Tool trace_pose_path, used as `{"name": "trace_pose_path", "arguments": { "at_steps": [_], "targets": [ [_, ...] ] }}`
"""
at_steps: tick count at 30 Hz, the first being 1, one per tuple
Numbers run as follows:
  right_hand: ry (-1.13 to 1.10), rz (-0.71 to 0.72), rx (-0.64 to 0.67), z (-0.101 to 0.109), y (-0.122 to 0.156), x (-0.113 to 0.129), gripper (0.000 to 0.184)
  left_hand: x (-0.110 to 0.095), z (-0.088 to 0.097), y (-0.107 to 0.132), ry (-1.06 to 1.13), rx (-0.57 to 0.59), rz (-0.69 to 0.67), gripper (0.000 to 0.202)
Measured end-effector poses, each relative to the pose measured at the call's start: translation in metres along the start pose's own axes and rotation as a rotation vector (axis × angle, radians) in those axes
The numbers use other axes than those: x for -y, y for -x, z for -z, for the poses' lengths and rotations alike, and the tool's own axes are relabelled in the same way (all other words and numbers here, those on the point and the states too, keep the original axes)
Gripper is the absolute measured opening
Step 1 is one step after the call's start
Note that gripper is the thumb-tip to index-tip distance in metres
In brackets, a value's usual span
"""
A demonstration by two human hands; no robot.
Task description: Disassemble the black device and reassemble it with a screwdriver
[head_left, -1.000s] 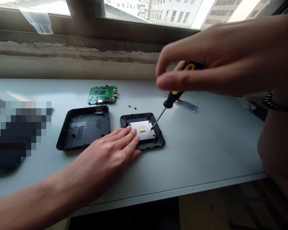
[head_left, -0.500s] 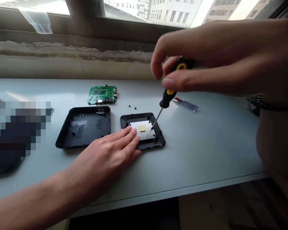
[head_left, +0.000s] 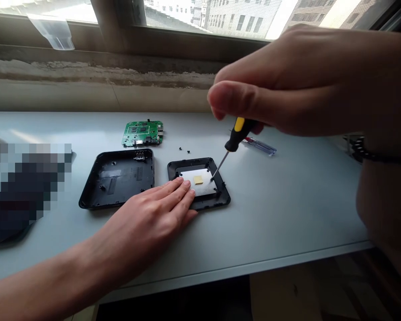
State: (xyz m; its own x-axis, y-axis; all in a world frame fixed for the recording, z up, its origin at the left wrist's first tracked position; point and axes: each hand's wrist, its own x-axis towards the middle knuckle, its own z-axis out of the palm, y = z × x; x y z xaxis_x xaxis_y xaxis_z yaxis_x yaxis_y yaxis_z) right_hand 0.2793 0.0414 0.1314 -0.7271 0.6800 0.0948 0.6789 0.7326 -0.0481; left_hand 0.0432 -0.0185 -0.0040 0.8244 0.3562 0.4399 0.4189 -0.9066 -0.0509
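It looks like an electronics repair spot in a high-rise room. A pale table [head_left: 287, 209] stands against a worn window sill [head_left: 87, 73], and city buildings [head_left: 220, 15] show through the glass. A circuit board [head_left: 142, 132], an opened black case [head_left: 120, 178], loose screws [head_left: 180, 148] and a screwdriver [head_left: 234, 139] are out.

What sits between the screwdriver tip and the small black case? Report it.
Nothing visible. The right hand holds the screwdriver, tip at the right inner edge of the small black case; the left hand rests on its near-left corner, away from the tip.
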Motion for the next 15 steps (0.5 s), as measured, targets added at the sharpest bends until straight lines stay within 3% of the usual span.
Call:
{"name": "trace_pose_path", "arguments": {
  "at_steps": [3,5,8,12,13,15],
  "targets": [
    [0.125,-0.070,-0.049,-0.0022,-0.0005,-0.0018,0.029,0.0005,-0.0005,0.0000,-0.005,-0.001,-0.003,0.035],
    [0.080,-0.058,-0.058,-0.0038,0.0013,-0.0036,0.018,0.0008,-0.0007,0.0004,-0.009,-0.002,0.001,0.035],
    [-0.009,-0.002,-0.041,-0.0039,0.0035,-0.0049,0.036,0.0004,-0.0005,0.0004,-0.016,-0.002,0.004,0.036],
    [0.041,-0.083,-0.021,-0.0014,0.0013,-0.0044,0.056,-0.0006,-0.0002,-0.0005,-0.021,-0.010,0.004,0.037],
    [0.031,-0.099,-0.026,-0.0011,0.0008,-0.0044,0.053,-0.0007,-0.0003,-0.0005,-0.023,-0.012,0.002,0.037],
    [-0.066,-0.142,-0.004,-0.0008,0.0007,-0.0045,0.030,-0.0007,-0.0008,-0.0001,-0.028,-0.014,-0.002,0.037]
  ]
}}
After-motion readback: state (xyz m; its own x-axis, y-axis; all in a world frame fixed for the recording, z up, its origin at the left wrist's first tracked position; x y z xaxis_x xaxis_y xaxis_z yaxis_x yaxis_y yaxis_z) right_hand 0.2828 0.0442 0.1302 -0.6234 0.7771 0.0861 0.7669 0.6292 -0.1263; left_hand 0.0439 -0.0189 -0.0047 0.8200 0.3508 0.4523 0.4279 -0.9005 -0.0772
